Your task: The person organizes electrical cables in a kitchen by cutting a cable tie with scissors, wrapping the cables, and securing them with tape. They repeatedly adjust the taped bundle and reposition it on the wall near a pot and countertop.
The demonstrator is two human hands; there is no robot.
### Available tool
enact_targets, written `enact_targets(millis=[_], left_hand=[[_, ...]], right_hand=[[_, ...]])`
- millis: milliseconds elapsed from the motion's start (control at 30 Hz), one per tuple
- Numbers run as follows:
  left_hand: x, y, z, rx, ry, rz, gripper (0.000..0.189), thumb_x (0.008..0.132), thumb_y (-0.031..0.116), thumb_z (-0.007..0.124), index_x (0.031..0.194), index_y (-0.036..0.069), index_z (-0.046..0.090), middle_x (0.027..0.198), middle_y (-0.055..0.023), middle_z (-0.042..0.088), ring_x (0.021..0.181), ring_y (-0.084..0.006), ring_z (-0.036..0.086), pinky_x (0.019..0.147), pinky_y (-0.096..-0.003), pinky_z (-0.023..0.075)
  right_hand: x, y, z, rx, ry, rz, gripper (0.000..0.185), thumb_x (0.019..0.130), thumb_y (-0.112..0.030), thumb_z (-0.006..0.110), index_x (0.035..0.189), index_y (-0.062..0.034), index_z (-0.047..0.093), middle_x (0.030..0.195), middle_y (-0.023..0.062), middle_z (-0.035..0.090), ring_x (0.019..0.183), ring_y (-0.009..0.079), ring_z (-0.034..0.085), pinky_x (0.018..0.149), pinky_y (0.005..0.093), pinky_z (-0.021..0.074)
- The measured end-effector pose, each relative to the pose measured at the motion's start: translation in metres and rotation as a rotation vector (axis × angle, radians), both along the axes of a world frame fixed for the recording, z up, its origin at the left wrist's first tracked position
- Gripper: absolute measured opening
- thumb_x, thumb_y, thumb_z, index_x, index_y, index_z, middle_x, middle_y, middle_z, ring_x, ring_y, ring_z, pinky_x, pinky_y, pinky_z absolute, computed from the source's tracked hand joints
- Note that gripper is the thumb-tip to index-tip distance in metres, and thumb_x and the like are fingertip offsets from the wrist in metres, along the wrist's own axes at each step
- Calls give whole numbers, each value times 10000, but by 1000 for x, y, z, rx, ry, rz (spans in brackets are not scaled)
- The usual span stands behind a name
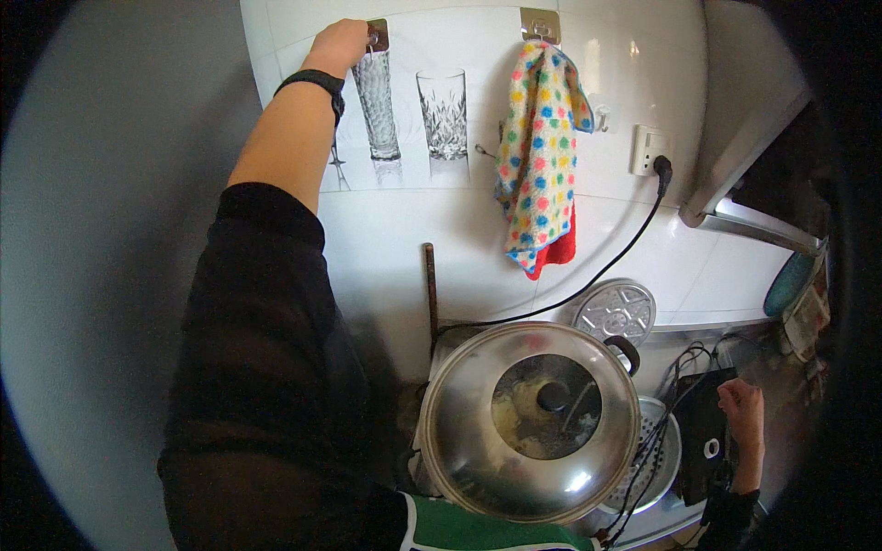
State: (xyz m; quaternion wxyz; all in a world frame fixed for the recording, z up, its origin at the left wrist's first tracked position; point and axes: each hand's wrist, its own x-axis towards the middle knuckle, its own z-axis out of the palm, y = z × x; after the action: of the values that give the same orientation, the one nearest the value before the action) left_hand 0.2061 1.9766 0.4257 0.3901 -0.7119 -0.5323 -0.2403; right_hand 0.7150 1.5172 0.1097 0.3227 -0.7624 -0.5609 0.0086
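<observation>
My left hand (340, 45) is raised to an adhesive wall hook (379, 36) at the upper left, its fingers closed at the hook and partly hidden from view. Right of it, a polka-dot cloth (541, 151) hangs from a second adhesive hook (539, 26), with a red cloth (559, 248) showing beneath. Over at the right, my right hand (744, 413) is curled above a black appliance (703, 441), with nothing visible in it. Below, in front of my body, sits a large pan with a domed metal lid (468, 427); its glass centre and black knob (552, 397) show.
A black power cord (620, 248) runs from a wall socket (648, 150) down behind the lidded pan. A perforated steamer plate (615, 313) leans on the tiled wall. Beside the pan lie a metal steamer tray (651, 454) and loose cables (679, 372). A range hood (751, 124) juts out upper right.
</observation>
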Motion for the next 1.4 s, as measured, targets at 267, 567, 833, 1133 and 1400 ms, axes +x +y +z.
enact_targets(millis=[267,567,833,1133,1400], left_hand=[[0,9,-2,-15,-74,-25,212,788,116,550,951,5,628,955,-200,631,903,-338,612,795,-414,489],[2,-7,-2,-262,-494,-126,272,840,244,551,942,7,636,914,-204,636,854,-339,618,756,-399,497],[-6,7,-1,-21,-165,-126,281,831,282,547,891,26,648,838,-174,647,786,-328,625,715,-402,493],[9,-2,0,-4,-165,36,271,806,286,609,921,47,665,910,-156,651,869,-318,621,758,-404,496],[5,-4,-10,14,-325,-86,271,825,306,579,922,64,650,919,-154,647,873,-308,618,751,-409,489]], right_hand=[[2,9,-12,-55,3,-21,120,828,-115,569,808,-7,616,627,88,615,571,160,605,538,276,462],[6,7,-15,-62,11,-55,114,822,-118,576,809,-12,616,609,76,604,557,152,592,541,277,453],[0,17,-8,-48,18,-21,129,826,-133,582,811,-9,617,636,89,616,576,154,600,547,278,458],[4,13,-17,-48,29,-32,148,829,-139,572,820,0,623,637,92,623,577,163,609,549,280,465],[6,5,-18,-37,53,-30,138,830,-124,568,835,1,626,635,91,624,572,154,602,548,278,464]])
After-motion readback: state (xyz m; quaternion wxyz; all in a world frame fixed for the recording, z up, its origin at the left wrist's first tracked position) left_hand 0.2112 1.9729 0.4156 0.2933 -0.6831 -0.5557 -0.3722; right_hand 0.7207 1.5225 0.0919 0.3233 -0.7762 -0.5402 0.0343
